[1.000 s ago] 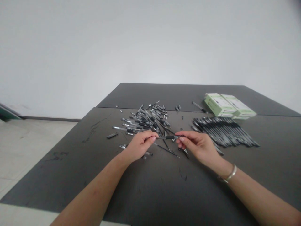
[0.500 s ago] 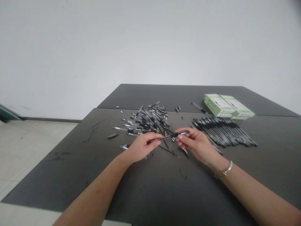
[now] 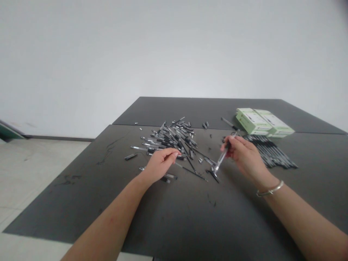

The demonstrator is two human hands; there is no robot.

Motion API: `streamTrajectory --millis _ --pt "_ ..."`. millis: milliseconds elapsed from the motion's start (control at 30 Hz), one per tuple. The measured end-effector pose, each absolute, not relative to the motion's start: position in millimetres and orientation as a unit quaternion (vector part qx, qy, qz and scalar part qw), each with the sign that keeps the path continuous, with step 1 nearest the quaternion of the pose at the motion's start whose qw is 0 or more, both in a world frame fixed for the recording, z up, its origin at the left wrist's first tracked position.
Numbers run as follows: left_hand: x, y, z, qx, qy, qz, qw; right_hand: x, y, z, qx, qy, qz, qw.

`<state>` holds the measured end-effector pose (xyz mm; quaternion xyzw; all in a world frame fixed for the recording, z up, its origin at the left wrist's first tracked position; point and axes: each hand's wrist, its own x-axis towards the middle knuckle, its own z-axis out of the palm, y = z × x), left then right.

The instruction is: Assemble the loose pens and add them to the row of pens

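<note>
Fingers of the right hand (image 3: 244, 154) pinch a slim clear pen (image 3: 224, 154), tilted tip-down above the dark matte table (image 3: 174, 217). The left hand (image 3: 160, 164) curls loosely, empty, beside the loose pile (image 3: 170, 139). The smooth barrel could slip, I judge. Farther right lie rowed pens (image 3: 272, 152) and green cardboard boxes (image 3: 262, 122).

Lighting: even, diffuse, moderately bright; the source does not show. Shadows: faint and soft under the forearms on the dark table (image 3: 168, 217), which has a dull sheen. Quality: slightly soft throughout, wide-angle stretching at the edges.
</note>
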<state>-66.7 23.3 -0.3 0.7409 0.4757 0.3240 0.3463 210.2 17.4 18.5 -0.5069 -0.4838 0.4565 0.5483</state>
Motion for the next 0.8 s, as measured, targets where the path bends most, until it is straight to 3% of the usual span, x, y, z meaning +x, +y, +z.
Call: streamTrajectory --millis 167,333,567,800 --pt "-68 25 1 0.747 0.485 0.322 0.323 231 26 18 -0.64 -0.705 0.179 0.248" --pt "-67 26 2 0.745 0.494 0.325 0.309 232 27 7 -0.654 -0.751 0.03 0.084" --pt "-67 27 -1 0.757 0.496 0.316 0.284 235 27 0 -0.664 -0.748 -0.005 -0.008" --pt "-82 39 -7 0.747 0.544 0.349 0.154 240 27 -1 -0.674 -0.738 -0.022 -0.007"
